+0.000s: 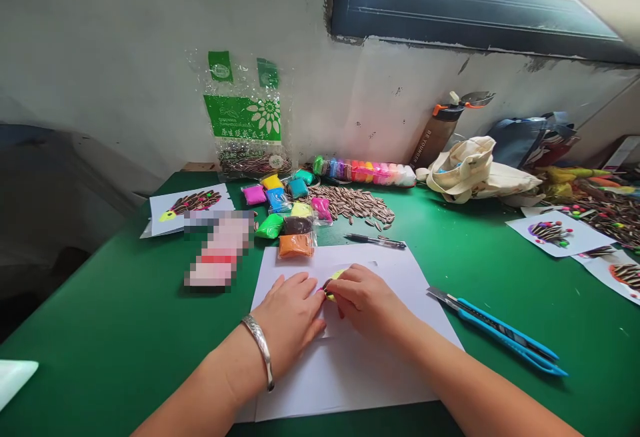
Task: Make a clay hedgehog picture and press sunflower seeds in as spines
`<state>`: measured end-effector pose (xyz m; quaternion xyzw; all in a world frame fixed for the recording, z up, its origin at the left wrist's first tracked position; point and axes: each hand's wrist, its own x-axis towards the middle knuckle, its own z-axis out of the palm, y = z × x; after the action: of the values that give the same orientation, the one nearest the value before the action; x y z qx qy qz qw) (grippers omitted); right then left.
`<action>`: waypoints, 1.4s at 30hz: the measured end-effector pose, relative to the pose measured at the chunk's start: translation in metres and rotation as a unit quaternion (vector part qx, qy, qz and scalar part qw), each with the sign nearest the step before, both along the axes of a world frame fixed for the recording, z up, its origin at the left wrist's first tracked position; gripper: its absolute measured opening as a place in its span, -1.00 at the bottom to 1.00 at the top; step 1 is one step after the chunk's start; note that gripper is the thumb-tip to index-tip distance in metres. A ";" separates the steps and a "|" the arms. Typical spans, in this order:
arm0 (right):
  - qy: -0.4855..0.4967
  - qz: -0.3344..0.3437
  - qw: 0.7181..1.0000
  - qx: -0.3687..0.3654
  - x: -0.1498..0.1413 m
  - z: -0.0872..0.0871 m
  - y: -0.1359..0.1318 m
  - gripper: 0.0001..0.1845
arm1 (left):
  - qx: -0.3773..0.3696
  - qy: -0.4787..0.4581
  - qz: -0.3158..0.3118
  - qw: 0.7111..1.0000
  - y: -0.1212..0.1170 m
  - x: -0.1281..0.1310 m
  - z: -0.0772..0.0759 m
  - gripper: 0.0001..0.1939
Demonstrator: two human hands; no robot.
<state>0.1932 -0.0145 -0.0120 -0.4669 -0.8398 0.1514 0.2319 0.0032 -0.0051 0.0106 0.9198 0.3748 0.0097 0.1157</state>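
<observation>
A small yellow clay shape (338, 274) with a dark, seed-like piece and a bit of magenta on it lies on a small white card, which rests on a larger white sheet (360, 380). My left hand (295, 307), a silver bangle at its wrist, lies on the paper with fingers stretched out, the index fingertip at the shape's left edge. Over the shape, my right hand (367, 297) has thumb and fingers pinched together. Whatever they hold is hidden by the fingers, which also cover much of the clay.
Clay packets (296, 246) and a pen (375, 241) lie along the sheet's far edge. Behind are a pile of sunflower seeds (357, 202) and a seed bag (245, 120). A blue utility knife (500, 330), its blade out, lies right. Seed-and-clay hedgehog pictures (555, 234) lie at both sides.
</observation>
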 end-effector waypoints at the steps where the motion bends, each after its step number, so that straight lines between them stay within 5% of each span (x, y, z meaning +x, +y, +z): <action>1: 0.005 0.002 1.000 -0.008 0.000 0.002 -0.001 -0.75 | 0.000 0.000 0.000 1.000 0.000 0.000 0.000 -0.77; 20: 0.032 -0.001 0.999 -0.003 0.000 -0.005 -0.003 -0.70 | -0.006 0.010 -0.001 1.000 0.000 0.001 0.003 -0.81; 42: -0.047 -0.052 0.996 0.050 -0.011 -0.021 -0.003 -0.76 | -0.001 0.019 0.011 1.000 -0.003 -0.001 -0.005 -0.68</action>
<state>0.1817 -0.0172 -0.0331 -0.5045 -0.8307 0.0753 0.2230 0.0027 -0.0081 0.0056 0.9156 0.3867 -0.0071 0.1097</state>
